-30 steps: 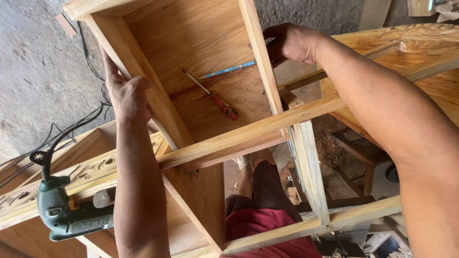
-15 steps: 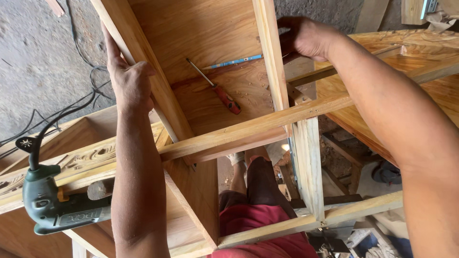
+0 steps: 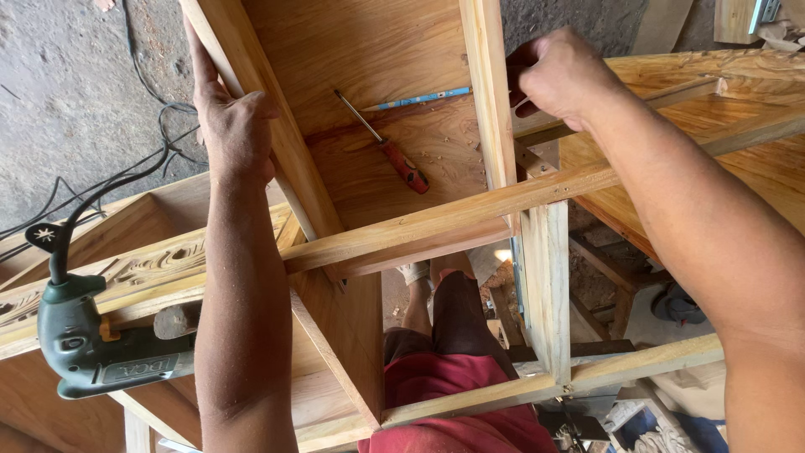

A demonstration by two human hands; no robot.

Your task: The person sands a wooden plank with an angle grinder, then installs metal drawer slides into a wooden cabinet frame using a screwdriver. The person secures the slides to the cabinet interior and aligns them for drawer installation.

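Note:
I look down into a wooden cabinet frame (image 3: pixel 436 220) lying on its back. My left hand (image 3: pixel 231 126) lies flat along the left side rail (image 3: pixel 277 109), fingers stretched out on the wood. My right hand (image 3: pixel 562 75) is closed around the upper part of the right rail (image 3: pixel 490 92), at the frame's edge. Inside, on the plywood back panel (image 3: pixel 369 50), lie a red-handled screwdriver (image 3: pixel 390 147) and a blue pencil (image 3: pixel 419 99). Neither hand touches them.
A green electric drill (image 3: pixel 92 352) rests on a carved wooden board (image 3: pixel 151 268) at the lower left, its black cables (image 3: pixel 126 180) trailing over the concrete floor. My legs and red shorts (image 3: pixel 453 394) show through the frame. More timber pieces (image 3: pixel 713 92) lie to the right.
The view has shifted a little, so the frame and drill sit lower and further left. Both hands keep their places on the two rails.

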